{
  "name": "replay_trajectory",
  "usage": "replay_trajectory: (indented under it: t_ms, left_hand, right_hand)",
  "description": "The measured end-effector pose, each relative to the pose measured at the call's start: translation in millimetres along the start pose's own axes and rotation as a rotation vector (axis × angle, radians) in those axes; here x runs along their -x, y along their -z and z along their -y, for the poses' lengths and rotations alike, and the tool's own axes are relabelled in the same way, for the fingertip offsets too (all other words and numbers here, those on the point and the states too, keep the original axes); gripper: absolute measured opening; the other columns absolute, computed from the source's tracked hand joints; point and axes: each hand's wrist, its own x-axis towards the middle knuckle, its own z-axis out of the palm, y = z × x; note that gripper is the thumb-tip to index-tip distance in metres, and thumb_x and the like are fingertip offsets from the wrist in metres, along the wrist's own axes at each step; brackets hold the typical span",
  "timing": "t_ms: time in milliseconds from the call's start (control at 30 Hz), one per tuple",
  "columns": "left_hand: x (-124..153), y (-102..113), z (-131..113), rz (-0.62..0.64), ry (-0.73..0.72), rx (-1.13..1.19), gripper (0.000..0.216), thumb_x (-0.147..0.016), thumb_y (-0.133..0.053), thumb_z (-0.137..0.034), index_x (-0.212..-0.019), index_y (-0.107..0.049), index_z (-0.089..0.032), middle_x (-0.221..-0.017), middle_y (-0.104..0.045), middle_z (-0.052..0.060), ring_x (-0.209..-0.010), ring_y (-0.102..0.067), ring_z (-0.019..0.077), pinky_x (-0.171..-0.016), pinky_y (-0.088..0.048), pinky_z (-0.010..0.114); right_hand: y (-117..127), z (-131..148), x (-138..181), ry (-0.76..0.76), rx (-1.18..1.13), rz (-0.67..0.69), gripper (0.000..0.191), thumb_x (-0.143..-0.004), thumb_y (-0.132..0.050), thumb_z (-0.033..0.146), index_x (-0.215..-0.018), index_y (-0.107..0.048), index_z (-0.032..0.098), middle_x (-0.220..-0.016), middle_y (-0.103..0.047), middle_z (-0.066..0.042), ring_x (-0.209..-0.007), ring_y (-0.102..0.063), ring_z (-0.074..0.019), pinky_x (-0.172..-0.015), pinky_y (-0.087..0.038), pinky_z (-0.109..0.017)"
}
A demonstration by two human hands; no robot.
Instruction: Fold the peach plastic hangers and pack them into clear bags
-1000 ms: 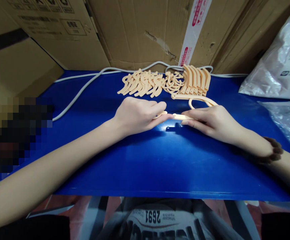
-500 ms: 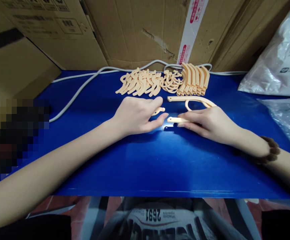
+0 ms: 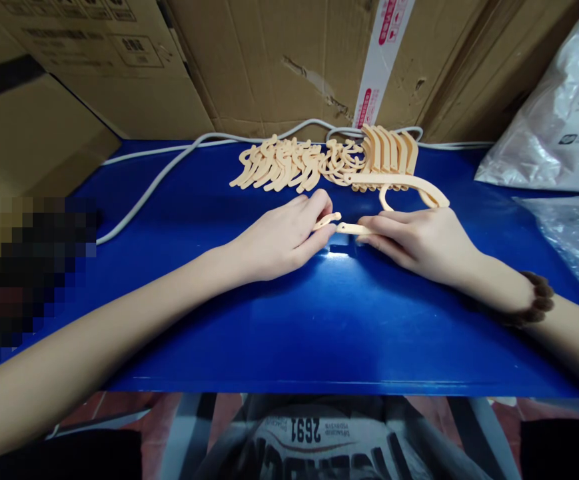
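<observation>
My left hand (image 3: 282,233) pinches a small curved peach plastic clip (image 3: 328,220) between thumb and fingers. My right hand (image 3: 419,237) grips a long peach plastic piece (image 3: 353,229), its tip almost touching the clip. Both hands rest low over the blue table (image 3: 289,320). An assembled peach hanger piece with a loop (image 3: 404,183) lies just beyond my right hand. Behind it are a row of small peach clips (image 3: 282,165) and a stack of longer peach pieces (image 3: 389,153).
A grey cable (image 3: 169,170) runs along the back of the table. Cardboard boxes (image 3: 279,60) form a wall behind, another box (image 3: 24,133) stands at the left. Plastic bags (image 3: 559,120) lie at the right. A blurred dark patch (image 3: 29,273) covers the left edge.
Both hands shifted slightly forward and the two held parts came tip to tip again. The looped hanger piece slid farther back and to the right.
</observation>
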Motion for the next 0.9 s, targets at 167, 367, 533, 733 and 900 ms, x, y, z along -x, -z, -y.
replay_trajectory:
  t_ms: [167,367,533,733,900]
  left_hand:
    - [-0.9,0.3,-0.1,0.069,-0.015,0.063,0.029,-0.109,-0.031,-0.040,-0.102,-0.051,-0.019,-0.095,-0.064,0.004,-0.088,-0.062,0.0195,-0.079,-0.045,0.032]
    - [0.8,-2.0,-0.9,0.115,-0.041,-0.056,0.030,-0.108,-0.034,-0.042,-0.099,-0.051,-0.020,-0.085,-0.067,0.001,-0.071,-0.062,0.0176,-0.065,-0.041,0.028]
    - [-1.1,-0.7,-5.5,0.161,-0.018,-0.203,0.030,-0.106,-0.043,-0.047,-0.097,-0.052,-0.020,-0.069,-0.064,-0.002,-0.056,-0.059,0.0168,-0.053,-0.030,0.026]
    - [-2.0,-2.7,-6.0,0.166,-0.041,-0.403,0.037,-0.107,-0.041,-0.049,-0.101,-0.057,-0.017,-0.066,-0.066,0.001,-0.055,-0.063,0.0196,-0.050,-0.025,0.026]
    - [0.1,-8.9,-2.0,0.082,-0.162,-0.587,0.040,-0.108,-0.038,-0.047,-0.101,-0.061,-0.015,-0.069,-0.069,0.006,-0.052,-0.062,0.0202,-0.045,-0.019,0.029]
  right_hand:
    - [2.0,1.6,-0.5,-0.005,0.031,-0.006,0.041,-0.109,-0.039,0.041,-0.114,-0.073,0.019,-0.096,-0.079,-0.005,-0.071,-0.069,-0.0154,-0.060,-0.039,-0.028]
    - [2.0,2.8,-0.7,0.036,0.042,-0.025,0.040,-0.109,-0.039,0.040,-0.113,-0.073,0.019,-0.089,-0.078,-0.003,-0.069,-0.068,-0.0145,-0.057,-0.036,-0.029]
    - [2.5,6.7,-1.3,0.067,0.029,-0.051,0.040,-0.110,-0.039,0.040,-0.113,-0.072,0.018,-0.085,-0.077,-0.002,-0.070,-0.069,-0.0140,-0.057,-0.034,-0.029]
    - [3.2,9.3,-1.3,0.046,-0.008,-0.015,0.041,-0.109,-0.038,0.042,-0.114,-0.072,0.020,-0.089,-0.078,-0.002,-0.072,-0.070,-0.0142,-0.057,-0.036,-0.028]
    - [2.0,7.4,-1.7,0.030,-0.077,0.005,0.044,-0.109,-0.036,0.042,-0.116,-0.073,0.020,-0.096,-0.079,-0.005,-0.072,-0.070,-0.0150,-0.057,-0.038,-0.027]
